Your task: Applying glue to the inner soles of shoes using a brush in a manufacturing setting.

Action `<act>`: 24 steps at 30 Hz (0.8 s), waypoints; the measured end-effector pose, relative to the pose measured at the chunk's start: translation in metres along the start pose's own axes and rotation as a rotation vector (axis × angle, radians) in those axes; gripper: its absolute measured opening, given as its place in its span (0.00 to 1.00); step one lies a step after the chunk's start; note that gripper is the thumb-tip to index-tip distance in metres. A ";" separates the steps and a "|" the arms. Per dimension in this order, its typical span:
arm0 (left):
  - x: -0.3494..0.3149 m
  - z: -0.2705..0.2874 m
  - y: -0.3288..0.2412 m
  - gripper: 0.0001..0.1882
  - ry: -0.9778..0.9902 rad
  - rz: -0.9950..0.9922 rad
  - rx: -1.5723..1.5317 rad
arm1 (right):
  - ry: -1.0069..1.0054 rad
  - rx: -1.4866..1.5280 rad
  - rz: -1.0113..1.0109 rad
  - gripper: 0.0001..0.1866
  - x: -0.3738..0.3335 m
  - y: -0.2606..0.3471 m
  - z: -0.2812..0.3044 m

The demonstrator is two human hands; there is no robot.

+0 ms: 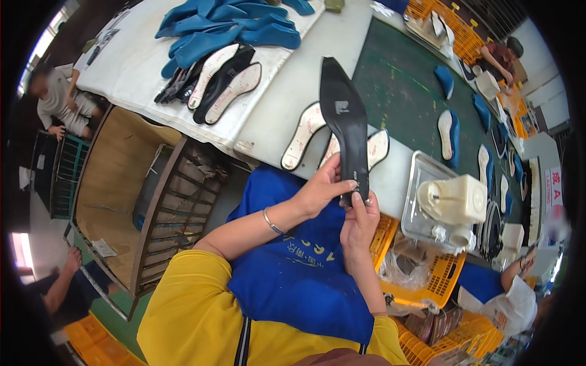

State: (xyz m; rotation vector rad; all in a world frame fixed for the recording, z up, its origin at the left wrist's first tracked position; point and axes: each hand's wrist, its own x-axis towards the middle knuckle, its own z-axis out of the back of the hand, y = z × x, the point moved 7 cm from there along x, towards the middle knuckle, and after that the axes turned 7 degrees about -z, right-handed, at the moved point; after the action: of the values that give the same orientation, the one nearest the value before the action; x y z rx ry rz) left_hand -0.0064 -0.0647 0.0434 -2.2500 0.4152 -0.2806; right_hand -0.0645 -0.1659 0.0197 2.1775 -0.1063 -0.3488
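Observation:
A long black shoe insole [343,113] with a pointed toe and a small pale print is held up over the table edge, toe pointing away. My left hand [325,184], with a bangle on its wrist, pinches its narrow heel end from the left. From below, my right hand [360,222] grips the same end between thumb and fingers. Behind it lie pale insole boards with red marks, one to the left [303,135] and another to the right [379,148]; a third is mostly hidden by the black insole.
Blue shoe lasts [235,27] are piled on the white-covered table, beside black shoe pieces and pale insole boards [235,93]. A green conveyor belt [397,79] carries more lasts. At right, a metal tray [415,183] holds a cream container [464,198] above a yellow crate [448,280]. A wooden cart [116,177] stands left; people surround the area.

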 end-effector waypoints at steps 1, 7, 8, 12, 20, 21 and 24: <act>0.002 0.001 -0.003 0.25 -0.020 -0.018 0.020 | 0.019 0.062 -0.055 0.11 0.002 -0.001 -0.006; 0.020 0.012 0.004 0.25 0.187 0.039 0.107 | 0.028 0.204 -0.146 0.14 0.031 0.003 0.014; 0.025 0.020 -0.005 0.26 0.158 0.031 0.088 | -0.013 0.195 -0.145 0.13 0.037 0.003 0.021; 0.055 0.134 -0.055 0.26 -0.085 -0.287 0.515 | -0.037 0.208 -0.092 0.12 0.047 0.023 0.030; 0.100 0.360 -0.306 0.38 -0.977 -0.768 1.766 | -0.170 0.146 0.023 0.13 0.051 0.042 0.071; 0.106 0.389 -0.324 0.42 -1.096 -0.666 1.718 | -0.210 0.142 0.036 0.14 0.048 0.045 0.068; 0.105 0.482 -0.367 0.43 -0.965 -0.447 1.334 | -0.186 0.125 0.026 0.15 0.049 0.043 0.061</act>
State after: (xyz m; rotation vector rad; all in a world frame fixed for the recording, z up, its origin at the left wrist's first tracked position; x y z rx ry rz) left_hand 0.3246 0.4525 0.0182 -0.9026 -0.6473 0.2746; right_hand -0.0331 -0.2486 0.0098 2.2605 -0.2658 -0.5417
